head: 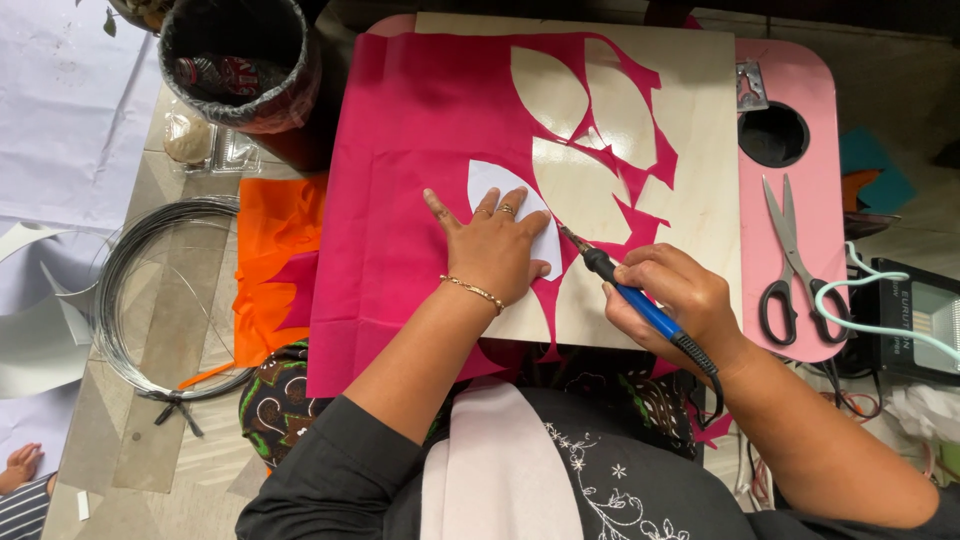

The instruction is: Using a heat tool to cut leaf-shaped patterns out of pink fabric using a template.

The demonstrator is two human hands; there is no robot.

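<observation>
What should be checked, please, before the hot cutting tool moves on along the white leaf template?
1. Left hand flat on the white template: ok.
2. Right hand gripping the blue-handled cutting tool: ok.
3. Tool tip clear of the left fingers: close, cannot tell.
4. Pink fabric lying smooth on the wooden board: ok.
5. Scissors out of the way: ok.
6. Tool cord free: cannot tell.

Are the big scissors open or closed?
Closed: the black-handled steel scissors lie flat on the pink tray table, blades together in one point.
</observation>
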